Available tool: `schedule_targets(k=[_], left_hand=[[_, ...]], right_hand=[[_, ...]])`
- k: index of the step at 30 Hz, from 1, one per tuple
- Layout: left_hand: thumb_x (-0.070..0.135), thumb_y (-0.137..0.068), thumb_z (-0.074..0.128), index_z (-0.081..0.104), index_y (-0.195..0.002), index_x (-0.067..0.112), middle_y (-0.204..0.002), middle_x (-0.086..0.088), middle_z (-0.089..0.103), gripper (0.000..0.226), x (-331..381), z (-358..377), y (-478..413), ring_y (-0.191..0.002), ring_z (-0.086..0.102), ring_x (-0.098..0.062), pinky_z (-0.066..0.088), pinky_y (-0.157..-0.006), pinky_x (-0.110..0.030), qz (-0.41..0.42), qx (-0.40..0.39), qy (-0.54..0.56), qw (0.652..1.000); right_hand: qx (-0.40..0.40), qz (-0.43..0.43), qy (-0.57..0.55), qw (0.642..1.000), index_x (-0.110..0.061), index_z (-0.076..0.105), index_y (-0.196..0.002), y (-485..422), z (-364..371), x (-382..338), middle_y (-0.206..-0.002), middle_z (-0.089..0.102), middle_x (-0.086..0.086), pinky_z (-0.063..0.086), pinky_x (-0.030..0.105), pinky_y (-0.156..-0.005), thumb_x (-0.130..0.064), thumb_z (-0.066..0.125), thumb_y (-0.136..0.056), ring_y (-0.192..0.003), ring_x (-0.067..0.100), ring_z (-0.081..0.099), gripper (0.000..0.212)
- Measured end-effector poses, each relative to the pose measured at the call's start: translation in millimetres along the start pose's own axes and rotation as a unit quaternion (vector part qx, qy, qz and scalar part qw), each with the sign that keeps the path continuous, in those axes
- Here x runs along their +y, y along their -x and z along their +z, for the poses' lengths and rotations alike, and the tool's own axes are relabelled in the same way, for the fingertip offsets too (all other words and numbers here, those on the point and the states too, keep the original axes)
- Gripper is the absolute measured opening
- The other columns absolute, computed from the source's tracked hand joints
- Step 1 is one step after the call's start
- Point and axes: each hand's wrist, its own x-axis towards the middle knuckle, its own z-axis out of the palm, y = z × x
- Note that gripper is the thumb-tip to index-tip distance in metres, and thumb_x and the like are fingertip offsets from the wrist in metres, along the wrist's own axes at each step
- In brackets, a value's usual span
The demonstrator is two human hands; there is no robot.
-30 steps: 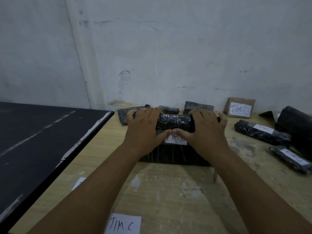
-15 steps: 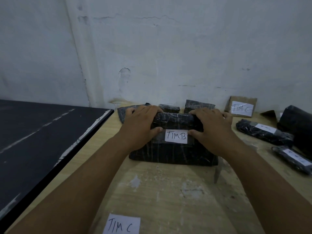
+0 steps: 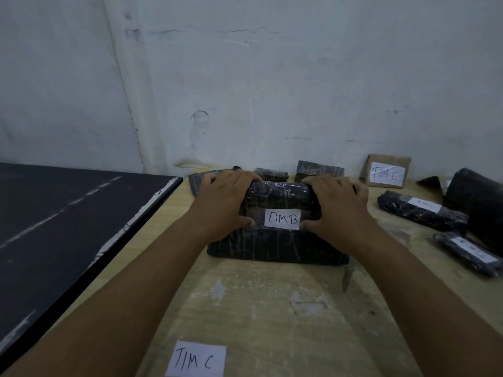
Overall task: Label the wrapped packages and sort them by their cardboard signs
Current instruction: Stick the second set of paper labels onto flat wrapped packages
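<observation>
Both hands (image 3: 226, 204) (image 3: 339, 210) grip the black package (image 3: 272, 248) on a scuffed wooden table (image 3: 272, 308) by a white wall (image 3: 272, 91).

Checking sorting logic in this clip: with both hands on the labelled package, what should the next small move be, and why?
Probably slide the package back toward the bundles by the wall, not right: its label reads TIM B, the cardboard sign reads TIM C.
</observation>
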Motion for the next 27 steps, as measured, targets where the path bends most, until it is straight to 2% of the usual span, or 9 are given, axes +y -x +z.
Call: schedule_targets(k=[9,13,16,21,24,27], left_hand=[[0.069,-0.064,0.077,0.04,-0.137,0.031,-0.137,0.01,0.05,0.09,12.0,9.7,1.5,-0.13,0.043,-0.015,0.027,-0.106,-0.042,-0.027,0.045,-0.031,0.998],[0.085,-0.058,0.065,0.042,-0.131,0.031,-0.13,0.01,0.052,0.094,21.5,13.7,2.0,-0.123,0.047,-0.016,0.028,-0.103,-0.043,-0.048,0.066,-0.063,0.995],[0.09,-0.058,0.058,0.044,-0.129,0.029,-0.127,0.008,0.054,0.095,26.3,17.4,2.2,-0.12,0.049,-0.018,0.03,-0.103,-0.045,-0.065,0.079,-0.075,0.992],[0.07,-0.07,0.071,0.044,-0.129,0.032,-0.128,0.01,0.054,0.075,23.0,12.4,2.1,-0.124,0.047,-0.017,0.025,-0.104,-0.042,-0.058,0.073,-0.019,0.995],[0.06,-0.075,0.075,0.042,-0.132,0.033,-0.132,0.011,0.051,0.071,17.4,8.2,2.1,-0.127,0.045,-0.016,0.024,-0.105,-0.041,-0.051,0.049,0.004,0.997],[0.056,-0.075,0.076,0.041,-0.133,0.034,-0.133,0.012,0.051,0.071,15.3,5.8,0.5,-0.127,0.044,-0.015,0.024,-0.106,-0.041,-0.053,0.031,0.008,0.998]], right_hand=[[0.028,0.0,0.012,1.0,-0.033,0.037,-0.142,2.2,8.3,1.3,-0.14,0.045,-0.008,0.016,0.049,-0.115,-0.061,0.076,-0.071,-0.133,0.019,0.036,0.086],[0.048,0.004,0.029,0.998,-0.03,0.04,-0.14,4.3,12.1,-1.8,-0.138,0.047,-0.005,0.018,0.051,-0.115,-0.07,0.072,-0.068,-0.132,0.021,0.038,0.089],[0.054,0.014,0.036,0.998,-0.028,0.04,-0.14,5.9,14.7,-5.3,-0.137,0.047,-0.005,0.018,0.052,-0.115,-0.073,0.068,-0.068,-0.131,0.021,0.038,0.089],[0.044,0.022,-0.012,0.999,-0.032,0.041,-0.138,3.9,9.4,-3.8,-0.139,0.047,-0.006,0.016,0.049,-0.116,-0.058,0.07,-0.081,-0.133,0.02,0.036,0.069],[0.032,0.024,-0.019,0.999,-0.033,0.041,-0.137,1.6,4.7,-3.9,-0.138,0.047,-0.007,0.014,0.048,-0.117,-0.051,0.069,-0.084,-0.132,0.019,0.036,0.063],[0.022,0.041,0.0,0.999,-0.029,0.04,-0.137,0.8,6.8,-10.0,-0.137,0.046,-0.005,0.017,0.051,-0.116,-0.07,0.064,-0.077,-0.131,0.022,0.037,0.076]])
